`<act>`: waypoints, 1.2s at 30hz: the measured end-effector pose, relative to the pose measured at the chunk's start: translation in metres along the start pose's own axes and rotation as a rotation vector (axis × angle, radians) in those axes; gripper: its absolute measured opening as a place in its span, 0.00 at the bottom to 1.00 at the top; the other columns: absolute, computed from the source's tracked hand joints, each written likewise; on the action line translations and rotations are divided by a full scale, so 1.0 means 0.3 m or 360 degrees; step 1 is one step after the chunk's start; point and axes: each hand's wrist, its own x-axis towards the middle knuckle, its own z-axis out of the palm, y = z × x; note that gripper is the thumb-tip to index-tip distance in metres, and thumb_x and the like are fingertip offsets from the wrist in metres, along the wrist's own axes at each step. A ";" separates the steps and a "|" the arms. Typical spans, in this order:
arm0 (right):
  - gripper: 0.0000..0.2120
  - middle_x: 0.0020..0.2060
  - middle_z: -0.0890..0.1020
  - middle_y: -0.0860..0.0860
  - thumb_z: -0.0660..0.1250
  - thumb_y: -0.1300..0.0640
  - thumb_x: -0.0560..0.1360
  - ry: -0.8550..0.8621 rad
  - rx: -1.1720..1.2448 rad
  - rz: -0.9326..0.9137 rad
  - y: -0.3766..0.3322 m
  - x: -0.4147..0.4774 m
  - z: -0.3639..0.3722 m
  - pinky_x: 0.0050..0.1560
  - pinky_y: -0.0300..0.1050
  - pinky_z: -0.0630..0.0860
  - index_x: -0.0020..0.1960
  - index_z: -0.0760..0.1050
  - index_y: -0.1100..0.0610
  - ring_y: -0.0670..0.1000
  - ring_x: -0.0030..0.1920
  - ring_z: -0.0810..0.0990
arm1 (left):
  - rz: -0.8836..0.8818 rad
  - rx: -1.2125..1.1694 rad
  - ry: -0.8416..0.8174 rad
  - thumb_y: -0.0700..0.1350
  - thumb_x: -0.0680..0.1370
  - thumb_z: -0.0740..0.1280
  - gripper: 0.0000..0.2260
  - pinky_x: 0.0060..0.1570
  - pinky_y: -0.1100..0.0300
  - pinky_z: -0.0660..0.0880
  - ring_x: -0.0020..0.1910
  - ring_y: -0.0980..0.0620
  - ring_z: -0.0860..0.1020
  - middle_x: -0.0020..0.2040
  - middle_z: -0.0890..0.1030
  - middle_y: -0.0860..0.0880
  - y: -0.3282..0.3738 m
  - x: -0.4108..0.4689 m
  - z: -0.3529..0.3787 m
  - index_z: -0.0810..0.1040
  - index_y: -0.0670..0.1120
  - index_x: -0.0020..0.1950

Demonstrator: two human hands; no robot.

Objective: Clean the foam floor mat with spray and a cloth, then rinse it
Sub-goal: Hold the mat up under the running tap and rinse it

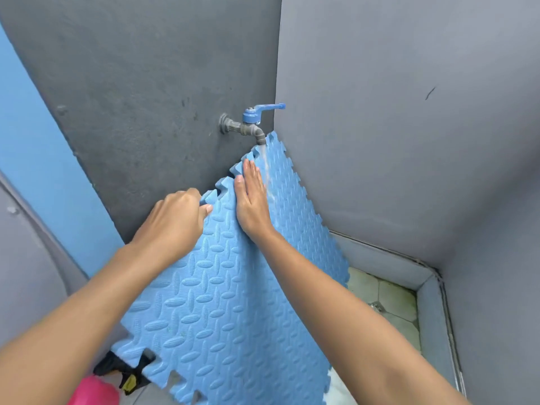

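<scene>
Blue foam mat [228, 302] leans under the far wall tap [251, 124], water [267, 171] running down its textured face. My left hand [175, 220] pinches the toothed top edge; my right hand [251, 200] lies flat, fingers straight. I should rub downward with the stream and shift the mat sideways so every patch rinses into the tiled drain floor [388, 299].

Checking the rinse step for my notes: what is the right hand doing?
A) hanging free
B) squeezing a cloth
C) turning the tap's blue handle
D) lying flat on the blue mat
D: the right hand lies with straight fingers flat on the foam mat, beside the water running from the tap.
</scene>
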 end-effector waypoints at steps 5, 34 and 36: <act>0.27 0.80 0.53 0.41 0.50 0.39 0.84 0.0051 -0.0058 -0.0097 0.114 0.234 -0.064 0.79 0.54 0.41 0.81 0.53 0.43 0.42 0.80 0.47 | -0.0012 -0.0047 0.0025 0.52 0.85 0.61 0.13 0.50 0.46 0.73 0.51 0.40 0.78 0.51 0.79 0.47 -0.008 -0.012 0.007 0.76 0.43 0.54; 0.28 0.81 0.52 0.47 0.45 0.32 0.81 0.0142 -0.0247 0.0776 0.723 -0.343 -0.173 0.80 0.57 0.44 0.80 0.49 0.37 0.49 0.81 0.46 | 0.0002 -0.0159 0.0126 0.51 0.83 0.66 0.11 0.50 0.52 0.70 0.49 0.46 0.75 0.49 0.82 0.47 -0.022 -0.007 0.004 0.80 0.44 0.57; 0.29 0.82 0.50 0.49 0.43 0.33 0.81 0.0105 -0.0292 0.1156 0.819 -0.409 -0.207 0.79 0.61 0.43 0.80 0.46 0.38 0.54 0.81 0.45 | -0.0001 -0.0161 0.0134 0.51 0.83 0.66 0.10 0.50 0.51 0.72 0.49 0.45 0.77 0.48 0.82 0.47 -0.021 -0.007 0.007 0.80 0.45 0.56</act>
